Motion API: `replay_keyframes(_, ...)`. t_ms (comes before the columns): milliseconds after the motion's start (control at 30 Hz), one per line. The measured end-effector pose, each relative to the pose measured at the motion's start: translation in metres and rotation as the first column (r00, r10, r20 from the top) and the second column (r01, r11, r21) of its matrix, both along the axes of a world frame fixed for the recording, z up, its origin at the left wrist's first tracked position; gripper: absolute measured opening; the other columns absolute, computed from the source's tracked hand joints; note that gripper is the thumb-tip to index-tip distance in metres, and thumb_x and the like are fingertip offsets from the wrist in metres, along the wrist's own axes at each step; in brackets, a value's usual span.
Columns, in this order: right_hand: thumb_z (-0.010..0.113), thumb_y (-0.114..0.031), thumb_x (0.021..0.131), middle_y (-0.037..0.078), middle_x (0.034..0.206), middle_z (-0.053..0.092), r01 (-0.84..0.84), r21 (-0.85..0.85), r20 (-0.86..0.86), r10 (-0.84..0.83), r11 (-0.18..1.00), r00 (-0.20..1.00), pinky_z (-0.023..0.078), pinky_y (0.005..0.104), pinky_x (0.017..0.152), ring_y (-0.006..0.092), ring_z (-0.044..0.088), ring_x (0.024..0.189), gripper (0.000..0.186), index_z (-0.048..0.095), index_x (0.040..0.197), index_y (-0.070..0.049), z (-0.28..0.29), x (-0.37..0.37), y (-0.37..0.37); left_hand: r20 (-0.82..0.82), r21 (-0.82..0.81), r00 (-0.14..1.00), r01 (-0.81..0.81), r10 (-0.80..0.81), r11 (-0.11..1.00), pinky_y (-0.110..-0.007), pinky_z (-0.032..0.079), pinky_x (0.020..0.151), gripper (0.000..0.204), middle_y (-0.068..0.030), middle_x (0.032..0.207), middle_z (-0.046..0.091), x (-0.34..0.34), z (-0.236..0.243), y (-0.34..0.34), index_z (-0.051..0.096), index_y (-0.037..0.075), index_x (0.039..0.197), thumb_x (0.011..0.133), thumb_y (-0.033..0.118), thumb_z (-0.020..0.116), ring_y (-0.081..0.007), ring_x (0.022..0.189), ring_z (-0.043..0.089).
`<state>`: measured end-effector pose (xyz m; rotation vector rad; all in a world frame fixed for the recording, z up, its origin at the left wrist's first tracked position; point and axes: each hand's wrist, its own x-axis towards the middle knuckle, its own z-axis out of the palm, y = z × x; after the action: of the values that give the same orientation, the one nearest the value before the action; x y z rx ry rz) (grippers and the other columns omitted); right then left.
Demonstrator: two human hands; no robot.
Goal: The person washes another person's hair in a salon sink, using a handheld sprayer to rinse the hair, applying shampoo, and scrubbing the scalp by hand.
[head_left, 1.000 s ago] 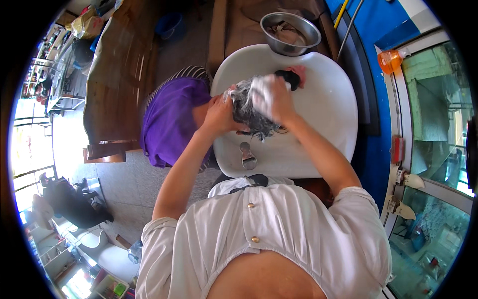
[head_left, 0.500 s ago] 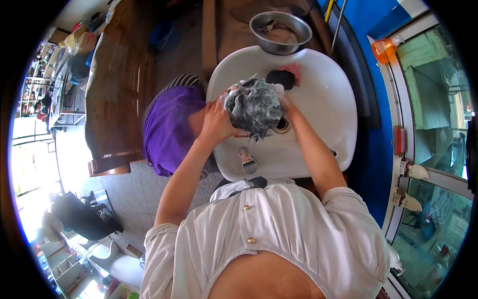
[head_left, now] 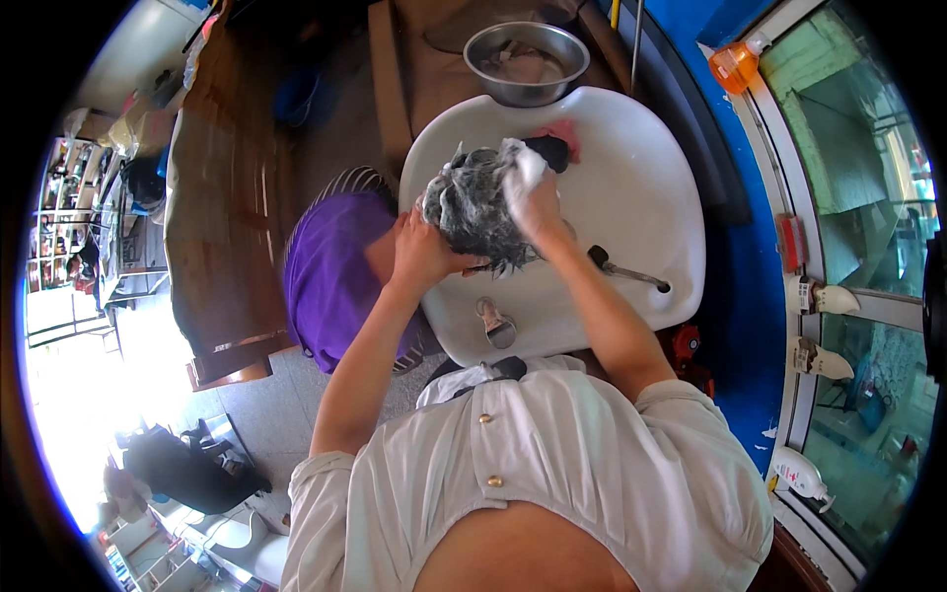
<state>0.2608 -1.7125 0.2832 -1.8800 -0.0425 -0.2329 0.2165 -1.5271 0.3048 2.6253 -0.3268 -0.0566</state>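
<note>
white basin with lathered hair over its left half. left hand, at the basin's left rim, is partly spread against the hair, fingertips partly hidden. right hand, over the basin's middle, touches the hair's right side; foam obscures its fingers, so their spread and any hold cannot be told. a black object toward the basin's far rim is partly covered.

No legible lettering or numbers
</note>
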Motion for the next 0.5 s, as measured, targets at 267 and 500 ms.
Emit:
replay_keyframes(267, 0.062, -0.021, 0.082, 0.015, 0.092, 0.064, 0.05, 0.031, 0.109, -0.053, 0.998, 0.993, 0.05, 0.0341, 0.068, 0.0266, 0.062, 0.078, 0.026, 0.059, 0.099, -0.001, -0.039, 0.015, -0.013, 0.007, -0.026, 0.998, 0.066, -0.066, 0.997, -0.044, 0.03, 0.101, 0.102, -0.0147, 0.128, 0.047, -0.008, 0.01, -0.001, 0.042, 0.007, 0.13, 0.045, 0.044, 0.084, -0.0306, 0.121, 0.042)
replay_keyframes(500, 0.068, -0.017, 0.067, 0.012, 0.115, 0.053, -0.094, -0.522, 0.317, 0.295, 0.848, 0.901, 0.041, 0.0528, 0.082, 0.0321, 0.046, 0.113, 0.034, 0.059, 0.098, -0.008, 0.038, -0.064, 0.066, 0.12, 0.019, 0.984, 0.13, -0.131, 0.991, -0.044, 0.032, 0.099, 0.075, -0.0145, 0.126, 0.049, -0.007, -0.021, 0.022, 0.049, 0.007, 0.123, 0.061, 0.041, 0.075, -0.0319, 0.121, 0.042)
